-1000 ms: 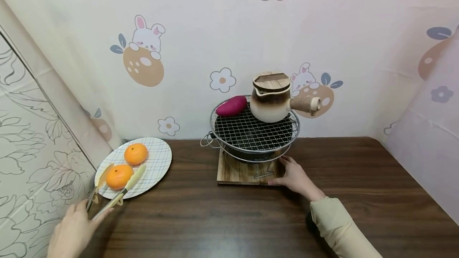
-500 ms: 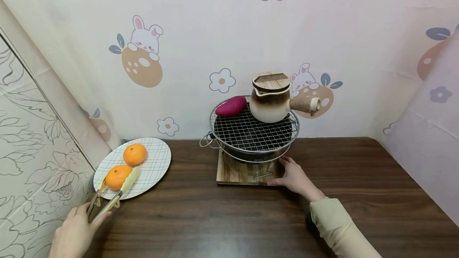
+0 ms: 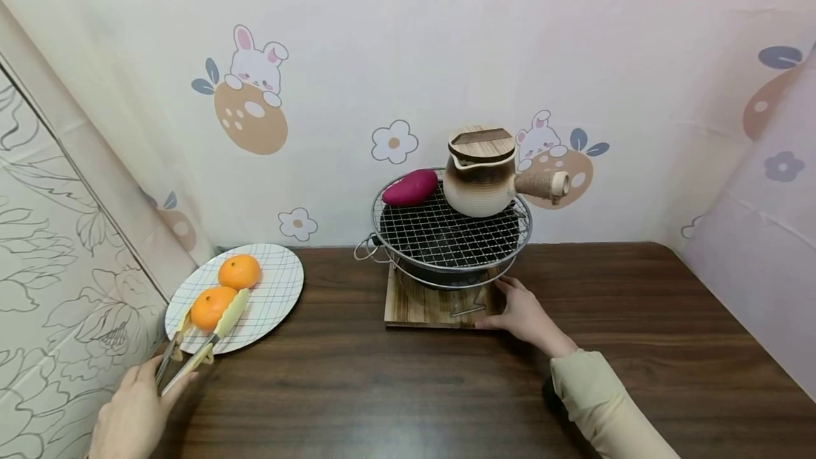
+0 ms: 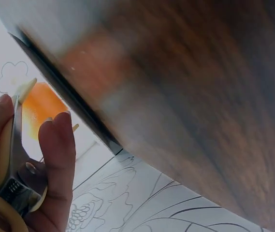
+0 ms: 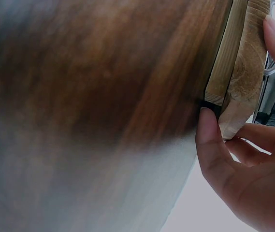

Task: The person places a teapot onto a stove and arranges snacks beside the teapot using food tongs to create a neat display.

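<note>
My left hand holds a pair of metal tongs with cream tips. The tips lie on both sides of the front mandarin, which overlaps the white checked plate. Behind it on the plate is a second mandarin. My right hand grips the right front corner of a wooden board; in the right wrist view its thumb and fingers are round the board's edge. On the board stands a round grill with a wire mesh top.
A purple sweet potato lies at the mesh's back left. To its right is a clay teapot with a wooden lid and a rope-wrapped side handle. The dark wooden table meets patterned cloth walls at the back and sides.
The tong tips have drawn in around the front mandarin, which has shifted slightly up toward the rear one. My right hand has stayed on the board's corner.
</note>
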A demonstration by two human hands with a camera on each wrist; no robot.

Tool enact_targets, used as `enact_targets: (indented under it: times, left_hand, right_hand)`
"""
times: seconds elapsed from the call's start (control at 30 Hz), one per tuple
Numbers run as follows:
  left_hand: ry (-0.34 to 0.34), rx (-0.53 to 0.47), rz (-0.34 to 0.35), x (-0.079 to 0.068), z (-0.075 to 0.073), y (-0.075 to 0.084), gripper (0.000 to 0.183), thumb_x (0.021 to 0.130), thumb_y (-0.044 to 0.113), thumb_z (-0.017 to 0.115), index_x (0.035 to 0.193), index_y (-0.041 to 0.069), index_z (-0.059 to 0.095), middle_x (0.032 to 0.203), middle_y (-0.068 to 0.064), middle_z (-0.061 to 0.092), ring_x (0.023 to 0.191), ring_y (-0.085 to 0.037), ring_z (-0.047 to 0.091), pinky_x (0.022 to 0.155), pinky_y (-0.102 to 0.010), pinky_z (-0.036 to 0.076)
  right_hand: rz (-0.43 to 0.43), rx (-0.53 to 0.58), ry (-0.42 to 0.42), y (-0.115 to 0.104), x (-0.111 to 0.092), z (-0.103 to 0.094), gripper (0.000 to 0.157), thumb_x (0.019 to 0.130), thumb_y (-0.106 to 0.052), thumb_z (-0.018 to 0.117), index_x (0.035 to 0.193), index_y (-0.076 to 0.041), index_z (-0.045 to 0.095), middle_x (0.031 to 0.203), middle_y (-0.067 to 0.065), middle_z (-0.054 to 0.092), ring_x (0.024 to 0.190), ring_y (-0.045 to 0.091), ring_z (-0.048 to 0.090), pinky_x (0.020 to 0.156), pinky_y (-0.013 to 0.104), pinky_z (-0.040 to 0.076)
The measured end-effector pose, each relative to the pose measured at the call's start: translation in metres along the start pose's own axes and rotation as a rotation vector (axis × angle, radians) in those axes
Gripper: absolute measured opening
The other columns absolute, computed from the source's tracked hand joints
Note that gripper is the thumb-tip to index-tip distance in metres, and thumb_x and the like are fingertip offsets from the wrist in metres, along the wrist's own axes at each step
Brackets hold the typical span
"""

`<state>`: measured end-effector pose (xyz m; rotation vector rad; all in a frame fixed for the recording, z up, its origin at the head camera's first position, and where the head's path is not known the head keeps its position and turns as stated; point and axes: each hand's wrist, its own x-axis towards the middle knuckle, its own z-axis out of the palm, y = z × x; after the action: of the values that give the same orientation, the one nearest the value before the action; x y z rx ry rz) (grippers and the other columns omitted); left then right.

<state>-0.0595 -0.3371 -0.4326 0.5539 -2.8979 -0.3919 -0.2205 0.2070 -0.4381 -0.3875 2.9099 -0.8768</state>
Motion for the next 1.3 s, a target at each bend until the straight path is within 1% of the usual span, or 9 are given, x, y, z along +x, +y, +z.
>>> enact_targets:
  times: [0.2,0.3,0.47,0.67,0.8,0.9,1.0,1.17,1.3]
  left_hand:
    - [0.152,-0.031,0.108,-0.002,-0.007,0.007,0.069,0.092,0.047,0.06,0.129,-0.009,0.048,0.118,-0.034,0.052,0.095,-0.063,0.052,0.065,-0.065,0.041]
    - [0.192,-0.035,0.147,-0.001,-0.014,0.013,0.067,0.092,0.045,0.061,0.129,-0.01,0.048,0.118,-0.034,0.053,0.093,-0.062,0.052,0.066,-0.066,0.041]
    - [0.201,-0.041,0.181,0.002,-0.031,0.03,0.068,0.092,0.045,0.06,0.13,-0.01,0.048,0.121,-0.035,0.052,0.094,-0.062,0.052,0.066,-0.066,0.041]
    - [0.228,-0.061,0.232,0.005,-0.051,0.062,0.068,0.091,0.048,0.06,0.133,-0.003,0.049,0.12,-0.028,0.055,0.092,-0.058,0.054,0.063,-0.062,0.041]
    - [0.267,-0.081,0.305,0.006,-0.062,0.085,0.065,0.09,0.046,0.063,0.132,-0.002,0.051,0.117,-0.026,0.057,0.094,-0.054,0.056,0.066,-0.062,0.042]
    - [0.298,-0.091,0.369,0.007,-0.066,0.1,0.063,0.088,0.043,0.067,0.129,-0.002,0.053,0.116,-0.026,0.059,0.091,-0.052,0.059,0.066,-0.063,0.043]
    - [0.304,-0.097,0.411,0.008,-0.068,0.113,0.062,0.086,0.041,0.07,0.129,-0.002,0.054,0.113,-0.025,0.061,0.086,-0.049,0.061,0.063,-0.062,0.044]
    - [0.323,-0.126,0.481,0.009,-0.071,0.132,0.058,0.082,0.036,0.074,0.125,0.001,0.056,0.101,-0.019,0.062,0.075,-0.038,0.061,0.06,-0.058,0.045]
    - [0.329,-0.159,0.517,0.009,-0.073,0.147,0.054,0.082,0.034,0.075,0.123,0.004,0.057,0.103,-0.015,0.063,0.075,-0.036,0.064,0.062,-0.057,0.047]
  right_hand:
    - [-0.009,0.009,0.003,-0.001,0.001,-0.001,0.108,0.069,-0.046,0.083,0.14,0.018,0.034,0.146,0.038,0.031,0.13,0.053,0.04,0.101,0.059,0.041]
    - [0.007,0.011,-0.001,0.0,0.001,-0.001,0.107,0.069,-0.046,0.083,0.141,0.017,0.033,0.147,0.036,0.031,0.13,0.052,0.04,0.102,0.058,0.041]
    - [0.021,0.006,-0.005,0.0,0.002,-0.001,0.108,0.069,-0.046,0.084,0.141,0.016,0.033,0.148,0.035,0.031,0.129,0.052,0.041,0.101,0.058,0.042]
    - [0.025,0.001,-0.003,-0.001,0.002,-0.001,0.108,0.069,-0.046,0.084,0.141,0.016,0.033,0.148,0.035,0.031,0.129,0.052,0.041,0.101,0.058,0.041]
    - [0.024,-0.002,-0.001,-0.001,0.002,-0.001,0.108,0.068,-0.046,0.084,0.141,0.016,0.033,0.148,0.035,0.031,0.129,0.052,0.042,0.101,0.058,0.042]
    - [0.018,-0.002,0.003,-0.001,0.002,-0.001,0.108,0.068,-0.046,0.084,0.141,0.016,0.033,0.147,0.035,0.031,0.129,0.052,0.042,0.101,0.058,0.042]
    - [0.016,0.004,0.002,-0.001,0.002,0.0,0.108,0.068,-0.046,0.084,0.141,0.016,0.033,0.147,0.036,0.031,0.129,0.052,0.042,0.101,0.058,0.042]
    - [0.018,0.01,-0.004,0.0,0.0,0.001,0.109,0.068,-0.047,0.084,0.141,0.016,0.033,0.147,0.036,0.031,0.129,0.052,0.042,0.101,0.057,0.042]
    - [0.016,0.01,-0.001,0.0,-0.001,0.001,0.109,0.068,-0.047,0.084,0.141,0.016,0.034,0.147,0.036,0.032,0.129,0.052,0.042,0.101,0.057,0.042]
